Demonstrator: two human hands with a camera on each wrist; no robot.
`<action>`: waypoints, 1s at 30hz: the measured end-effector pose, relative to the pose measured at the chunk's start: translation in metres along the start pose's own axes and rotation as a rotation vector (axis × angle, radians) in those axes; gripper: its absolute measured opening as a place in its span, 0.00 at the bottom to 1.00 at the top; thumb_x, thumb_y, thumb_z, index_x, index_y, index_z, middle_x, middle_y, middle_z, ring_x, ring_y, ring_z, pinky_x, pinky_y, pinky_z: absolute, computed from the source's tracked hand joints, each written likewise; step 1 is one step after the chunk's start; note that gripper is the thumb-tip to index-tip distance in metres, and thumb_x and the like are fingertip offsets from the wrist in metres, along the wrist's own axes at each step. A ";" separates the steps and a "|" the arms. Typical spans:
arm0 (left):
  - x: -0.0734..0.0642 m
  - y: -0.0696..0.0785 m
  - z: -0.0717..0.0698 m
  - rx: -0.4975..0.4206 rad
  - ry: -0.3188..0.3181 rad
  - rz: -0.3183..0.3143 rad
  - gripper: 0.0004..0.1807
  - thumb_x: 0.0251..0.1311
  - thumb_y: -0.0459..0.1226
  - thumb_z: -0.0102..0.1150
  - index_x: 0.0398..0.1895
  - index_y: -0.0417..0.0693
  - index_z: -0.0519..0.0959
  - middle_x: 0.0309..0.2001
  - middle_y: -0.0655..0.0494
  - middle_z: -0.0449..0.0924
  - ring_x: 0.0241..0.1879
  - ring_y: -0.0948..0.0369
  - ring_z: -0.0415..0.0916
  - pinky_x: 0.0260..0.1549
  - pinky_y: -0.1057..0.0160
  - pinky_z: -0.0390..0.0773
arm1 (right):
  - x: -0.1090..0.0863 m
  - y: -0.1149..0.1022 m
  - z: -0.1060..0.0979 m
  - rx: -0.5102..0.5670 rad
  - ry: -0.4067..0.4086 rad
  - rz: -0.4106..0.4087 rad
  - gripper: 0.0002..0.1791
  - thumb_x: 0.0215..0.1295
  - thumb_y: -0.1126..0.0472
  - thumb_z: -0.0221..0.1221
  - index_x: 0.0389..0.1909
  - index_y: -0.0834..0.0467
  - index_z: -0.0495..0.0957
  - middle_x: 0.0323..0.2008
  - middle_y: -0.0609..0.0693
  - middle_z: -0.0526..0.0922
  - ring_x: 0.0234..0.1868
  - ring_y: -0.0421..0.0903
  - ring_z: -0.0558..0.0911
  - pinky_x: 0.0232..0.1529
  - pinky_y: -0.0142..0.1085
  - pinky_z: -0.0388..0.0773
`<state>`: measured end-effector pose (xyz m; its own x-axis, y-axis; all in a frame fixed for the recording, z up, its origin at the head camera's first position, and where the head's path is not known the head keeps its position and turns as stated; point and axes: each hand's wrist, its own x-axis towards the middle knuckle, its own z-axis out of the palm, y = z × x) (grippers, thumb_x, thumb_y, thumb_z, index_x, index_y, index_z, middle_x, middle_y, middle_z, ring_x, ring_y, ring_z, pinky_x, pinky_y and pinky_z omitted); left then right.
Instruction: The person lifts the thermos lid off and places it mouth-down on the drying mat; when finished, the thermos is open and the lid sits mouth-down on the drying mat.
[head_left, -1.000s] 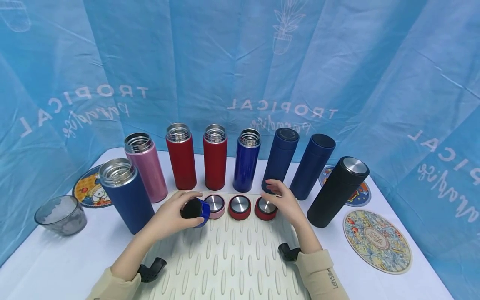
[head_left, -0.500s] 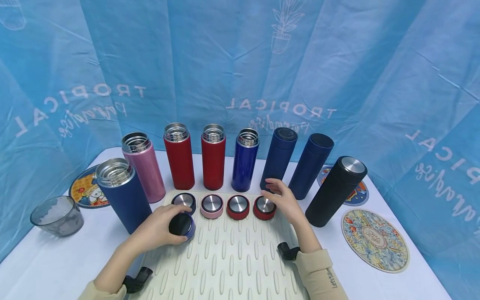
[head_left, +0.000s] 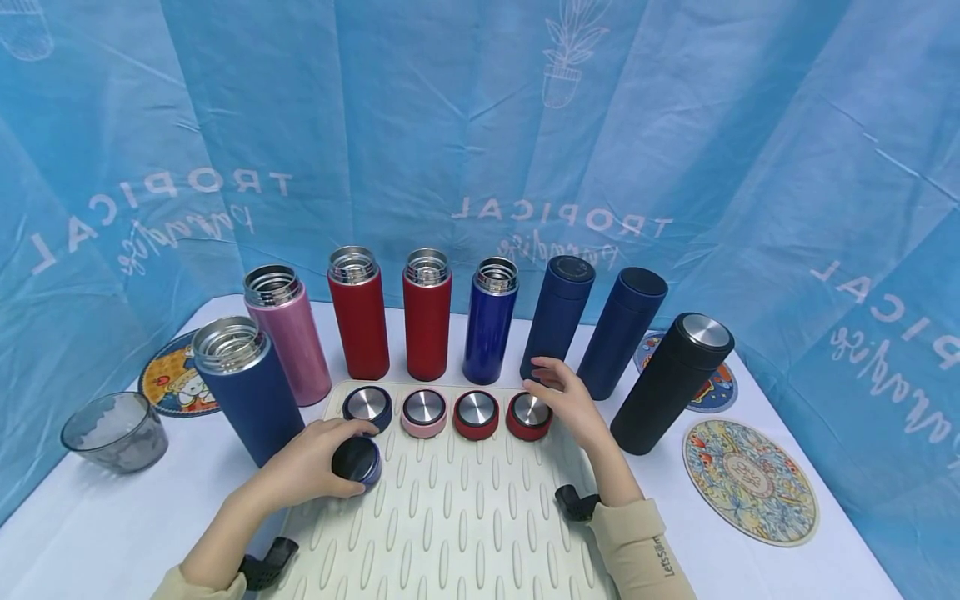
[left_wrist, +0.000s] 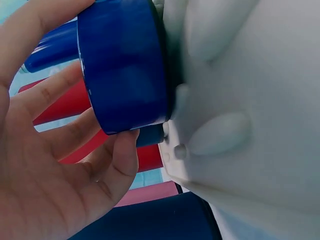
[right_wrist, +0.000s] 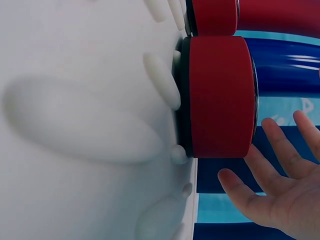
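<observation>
My left hand (head_left: 311, 462) pinches a shiny blue bottle lid (left_wrist: 125, 67) between thumb and finger, at the left of the cream ribbed mat (head_left: 450, 533). The lid's dark top faces up and its rim is down at the mat. Along the mat's far edge stand a dark blue lid (head_left: 367, 406), a pink lid (head_left: 424, 413) and two red lids (head_left: 476, 414). Loosely bent, my right hand (head_left: 566, 402) is beside the rightmost red lid (right_wrist: 220, 97), with nothing gripped; whether a fingertip touches that lid I cannot tell.
Behind the mat stand uncapped bottles: navy (head_left: 251, 400), pink (head_left: 292, 350), two red (head_left: 427, 333) and shiny blue (head_left: 489, 333). Capped navy bottles (head_left: 558, 321) and a black bottle (head_left: 663, 396) stand right. A glass bowl (head_left: 116, 433) is far left, a round coaster (head_left: 750, 482) right.
My left hand has carried the tilted blue lid left and towards me, down to the mat, uncovering the dark blue lid. My right hand has stayed nearly still.
</observation>
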<state>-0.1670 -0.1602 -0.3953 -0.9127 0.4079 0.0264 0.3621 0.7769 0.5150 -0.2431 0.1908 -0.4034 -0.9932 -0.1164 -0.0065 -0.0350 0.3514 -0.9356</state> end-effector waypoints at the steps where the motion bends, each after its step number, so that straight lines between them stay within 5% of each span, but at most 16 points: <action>1: 0.000 0.000 0.000 -0.002 -0.003 0.000 0.35 0.36 0.42 0.75 0.53 0.48 0.74 0.48 0.48 0.77 0.49 0.48 0.71 0.47 0.42 0.72 | 0.000 0.000 0.000 0.000 0.000 0.001 0.29 0.62 0.53 0.58 0.62 0.57 0.64 0.60 0.58 0.69 0.61 0.55 0.67 0.59 0.53 0.64; 30: 0.001 0.000 0.002 -0.003 -0.022 -0.041 0.37 0.33 0.46 0.76 0.53 0.50 0.75 0.51 0.43 0.73 0.51 0.45 0.69 0.45 0.42 0.74 | 0.000 0.000 0.001 0.011 -0.015 0.007 0.30 0.62 0.52 0.58 0.63 0.57 0.64 0.60 0.60 0.68 0.62 0.55 0.66 0.60 0.53 0.64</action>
<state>-0.1675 -0.1584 -0.3970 -0.9225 0.3858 -0.0138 0.3235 0.7919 0.5179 -0.2429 0.1899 -0.4036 -0.9916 -0.1282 -0.0179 -0.0273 0.3421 -0.9393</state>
